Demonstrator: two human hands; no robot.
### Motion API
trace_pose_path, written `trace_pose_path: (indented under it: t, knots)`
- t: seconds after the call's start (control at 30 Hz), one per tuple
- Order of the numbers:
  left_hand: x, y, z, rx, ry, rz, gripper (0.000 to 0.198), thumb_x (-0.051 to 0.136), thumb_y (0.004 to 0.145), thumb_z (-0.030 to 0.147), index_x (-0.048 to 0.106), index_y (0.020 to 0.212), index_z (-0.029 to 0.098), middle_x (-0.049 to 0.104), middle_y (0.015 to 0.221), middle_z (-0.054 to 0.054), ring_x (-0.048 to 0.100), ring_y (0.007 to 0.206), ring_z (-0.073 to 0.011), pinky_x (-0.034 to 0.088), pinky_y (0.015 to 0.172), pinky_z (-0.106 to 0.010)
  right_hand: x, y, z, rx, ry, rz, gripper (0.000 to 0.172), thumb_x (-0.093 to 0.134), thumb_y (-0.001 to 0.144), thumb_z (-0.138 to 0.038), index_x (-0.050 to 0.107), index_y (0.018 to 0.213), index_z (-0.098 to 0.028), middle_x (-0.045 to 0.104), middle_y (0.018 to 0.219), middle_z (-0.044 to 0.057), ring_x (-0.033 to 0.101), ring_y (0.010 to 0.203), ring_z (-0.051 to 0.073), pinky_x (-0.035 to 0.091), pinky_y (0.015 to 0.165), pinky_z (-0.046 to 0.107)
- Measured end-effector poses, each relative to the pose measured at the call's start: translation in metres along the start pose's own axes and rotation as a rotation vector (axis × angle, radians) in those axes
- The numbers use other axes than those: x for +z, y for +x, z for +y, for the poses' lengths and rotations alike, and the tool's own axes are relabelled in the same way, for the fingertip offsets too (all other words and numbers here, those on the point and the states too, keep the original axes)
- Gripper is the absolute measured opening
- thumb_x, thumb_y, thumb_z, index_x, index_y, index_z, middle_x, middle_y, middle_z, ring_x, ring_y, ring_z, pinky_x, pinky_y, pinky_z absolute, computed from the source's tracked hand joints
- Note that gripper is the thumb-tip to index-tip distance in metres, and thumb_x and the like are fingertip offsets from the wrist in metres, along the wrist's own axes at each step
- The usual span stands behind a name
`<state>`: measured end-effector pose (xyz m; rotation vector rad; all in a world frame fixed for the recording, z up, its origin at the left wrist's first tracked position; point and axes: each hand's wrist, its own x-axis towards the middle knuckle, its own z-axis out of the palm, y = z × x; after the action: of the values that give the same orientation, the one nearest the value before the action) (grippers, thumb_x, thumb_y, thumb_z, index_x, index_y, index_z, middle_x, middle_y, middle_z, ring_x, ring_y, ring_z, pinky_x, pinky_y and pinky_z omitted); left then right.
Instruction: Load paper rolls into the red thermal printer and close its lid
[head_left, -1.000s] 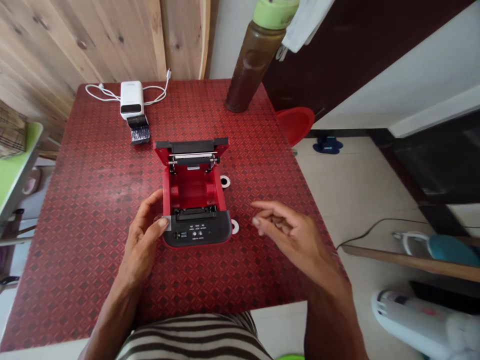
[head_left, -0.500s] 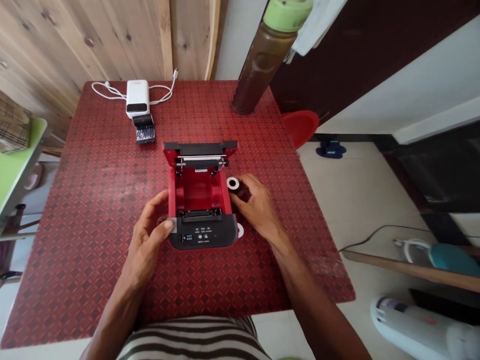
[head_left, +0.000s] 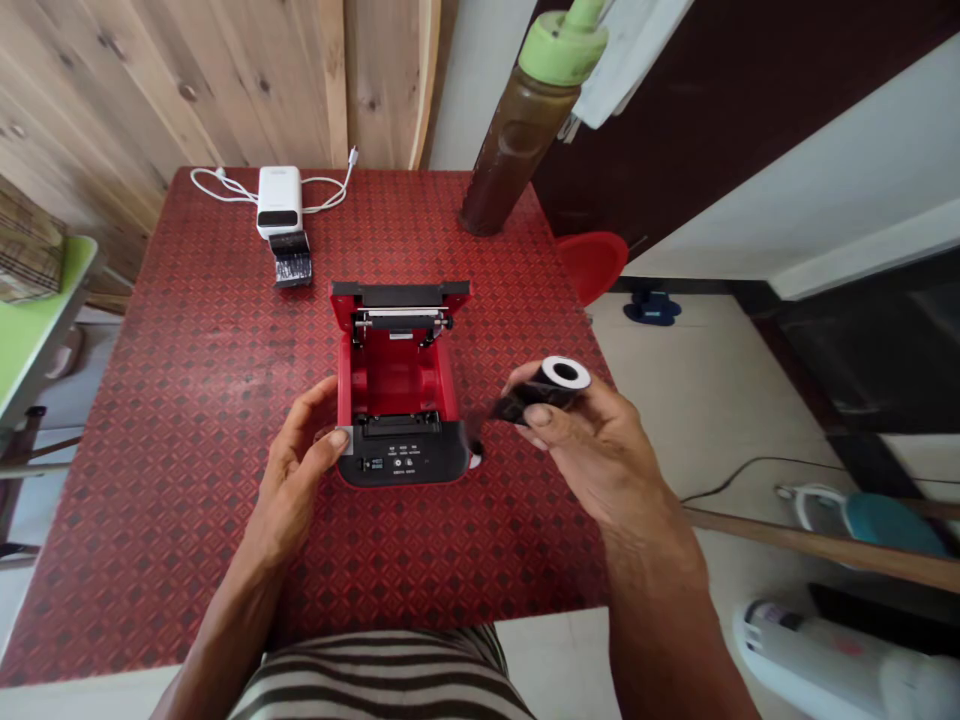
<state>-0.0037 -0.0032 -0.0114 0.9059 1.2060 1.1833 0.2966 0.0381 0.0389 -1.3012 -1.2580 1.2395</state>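
A red and black receipt printer (head_left: 400, 400) stands open on the red patterned table (head_left: 187, 420), its lid tipped back and its paper bay bare. My left hand (head_left: 300, 470) grips the printer's front left corner, thumb on a grey tab. My right hand (head_left: 592, 440) hovers to the right of the printer, closed on a black roll with a white core (head_left: 551, 385), lifted off the table. A second roll (head_left: 474, 457) peeks out on the table by the printer's front right corner.
At the back left lie a small white device (head_left: 279, 200), its white cable (head_left: 217, 185) and a small black part (head_left: 292, 260). A tall brown bottle with a green cap (head_left: 521, 130) stands at the back right. The table's right edge drops to the floor, where a red stool (head_left: 592, 262) stands.
My right hand reached to the roll beside the printer, closed on it and lifted it up and to the right. My left hand stayed on the printer.
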Motion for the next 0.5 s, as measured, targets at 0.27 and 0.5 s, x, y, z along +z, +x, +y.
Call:
trace_pose_path:
  t: [0.27,0.5]
  knots:
    - [0.002,0.0,0.005,-0.008,-0.006,-0.019,0.056,0.077,0.105,0.048,0.067,0.158,0.032,0.069,0.165,-0.008,0.065,0.151,-0.0364,0.054,0.123,-0.051,0.013,-0.012,-0.046,0.003,-0.126,-0.254,0.038,0.097,0.086,-0.042,0.069,0.11,-0.032,0.079,0.1,0.001,0.079,0.088,0.023,0.069,0.077,0.036]
    - [0.008,0.001,0.012,-0.027,-0.028,-0.008,0.057,0.081,0.101,0.052,0.069,0.152,0.03,0.071,0.162,-0.01,0.063,0.153,-0.0379,0.054,0.123,-0.055,0.036,0.012,-0.065,-0.149,-0.508,-0.408,0.018,0.077,0.097,-0.03,0.076,0.115,-0.028,0.077,0.106,0.004,0.072,0.085,0.021,0.06,0.07,0.033]
